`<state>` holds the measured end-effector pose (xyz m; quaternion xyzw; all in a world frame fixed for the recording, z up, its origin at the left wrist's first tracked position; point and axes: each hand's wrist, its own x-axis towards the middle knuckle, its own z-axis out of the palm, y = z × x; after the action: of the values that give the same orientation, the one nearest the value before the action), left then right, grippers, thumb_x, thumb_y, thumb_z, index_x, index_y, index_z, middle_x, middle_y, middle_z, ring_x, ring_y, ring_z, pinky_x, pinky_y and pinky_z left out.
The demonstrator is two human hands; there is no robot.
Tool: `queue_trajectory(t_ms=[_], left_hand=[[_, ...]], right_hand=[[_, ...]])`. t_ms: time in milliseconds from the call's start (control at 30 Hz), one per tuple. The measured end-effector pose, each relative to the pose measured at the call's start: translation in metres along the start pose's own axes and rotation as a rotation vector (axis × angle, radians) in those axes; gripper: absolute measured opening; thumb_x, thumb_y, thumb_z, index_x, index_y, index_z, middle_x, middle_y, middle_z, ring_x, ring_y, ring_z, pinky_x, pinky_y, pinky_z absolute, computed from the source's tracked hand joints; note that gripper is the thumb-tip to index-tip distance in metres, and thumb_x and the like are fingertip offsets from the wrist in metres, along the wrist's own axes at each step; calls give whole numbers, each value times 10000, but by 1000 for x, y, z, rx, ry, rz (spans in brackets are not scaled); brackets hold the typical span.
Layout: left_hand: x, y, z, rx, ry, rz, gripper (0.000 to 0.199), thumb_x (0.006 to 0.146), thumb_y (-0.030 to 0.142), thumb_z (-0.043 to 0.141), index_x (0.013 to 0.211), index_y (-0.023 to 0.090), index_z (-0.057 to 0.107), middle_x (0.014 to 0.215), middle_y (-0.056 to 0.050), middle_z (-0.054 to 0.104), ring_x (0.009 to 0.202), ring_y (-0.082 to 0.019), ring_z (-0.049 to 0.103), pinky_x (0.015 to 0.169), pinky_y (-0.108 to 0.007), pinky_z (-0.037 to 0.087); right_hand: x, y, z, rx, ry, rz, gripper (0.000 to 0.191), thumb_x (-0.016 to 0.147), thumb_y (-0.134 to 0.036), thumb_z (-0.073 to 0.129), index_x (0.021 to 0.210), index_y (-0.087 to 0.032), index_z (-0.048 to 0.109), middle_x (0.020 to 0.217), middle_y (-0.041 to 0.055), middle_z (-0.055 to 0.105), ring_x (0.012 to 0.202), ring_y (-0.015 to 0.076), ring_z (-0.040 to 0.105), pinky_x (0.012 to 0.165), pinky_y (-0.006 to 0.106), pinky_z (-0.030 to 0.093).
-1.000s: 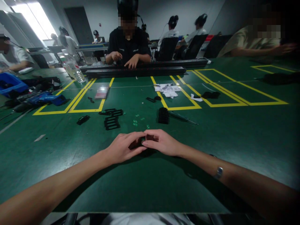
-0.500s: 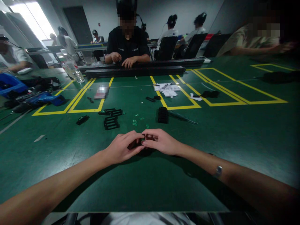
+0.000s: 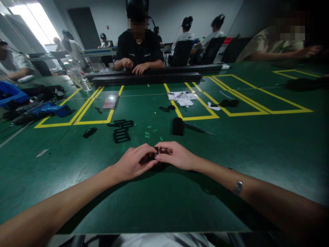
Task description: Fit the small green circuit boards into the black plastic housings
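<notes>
My left hand (image 3: pixel 136 159) and my right hand (image 3: pixel 176 155) meet at the middle, low over the green table (image 3: pixel 164 202). Between their fingertips is a small black part (image 3: pixel 156 150), mostly covered by the fingers; both hands grip it. Just beyond them lie several small green pieces (image 3: pixel 147 134). Black rectangular frames (image 3: pixel 121 135) are spread to the left of these pieces. On the right, a stack of black parts (image 3: pixel 178 126) stands beside a screwdriver (image 3: pixel 199 128). A single black part (image 3: pixel 89 132) lies farther left.
White papers (image 3: pixel 183 97) lie beyond the stack. Plastic bottles (image 3: pixel 81 77) stand at the back left, near a blue power tool (image 3: pixel 55 109). Long black bars (image 3: pixel 147 78) cross the far side, where a person in black (image 3: pixel 139 51) sits.
The view has shifted very slightly. A little more of the black part shows between my fingertips; both hands stay in nearly the same place.
</notes>
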<state>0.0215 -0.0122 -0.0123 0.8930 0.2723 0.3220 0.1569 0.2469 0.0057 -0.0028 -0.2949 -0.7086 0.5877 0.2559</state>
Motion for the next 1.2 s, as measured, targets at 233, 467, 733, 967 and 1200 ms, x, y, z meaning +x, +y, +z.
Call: queue_trajectory(t_ms=[233,467,733,967,1200], left_hand=[[0,0,0,-1,-4,-6,247,953,310,608,1160,185,554,921,-41,656,720,-123,614,636,-234,472],[0,0,1,-21,-22,-22,236,954,293,609,1155,183,552,911,-34,647,709,-114,607,630,-225,468],[-1,-2,1,-26,-21,-18,229,959,305,599,1147,183,557,897,-32,645,679,-108,591,611,-221,461],[-1,-1,2,-28,-20,-12,230,946,282,621,1143,184,553,887,-21,637,670,-100,577,610,-214,456],[0,-1,1,-32,-37,-29,236,951,288,611,1151,185,542,898,-24,629,676,-103,571,610,-218,445]], right_hand=[[0,-4,0,-15,-6,-2,227,914,-369,670,927,-143,653,737,-1,646,668,132,570,615,236,425],[-1,-2,1,-8,5,14,194,915,-339,662,924,-145,654,741,1,652,676,136,584,622,238,437],[-2,0,1,-18,13,19,188,906,-344,667,922,-157,663,759,8,664,693,147,599,642,250,454],[-2,0,1,-19,8,16,166,917,-319,652,911,-154,667,763,7,659,699,142,594,645,248,447],[-2,-1,2,-7,14,19,190,912,-345,667,900,-155,660,759,3,652,697,141,586,640,247,442]])
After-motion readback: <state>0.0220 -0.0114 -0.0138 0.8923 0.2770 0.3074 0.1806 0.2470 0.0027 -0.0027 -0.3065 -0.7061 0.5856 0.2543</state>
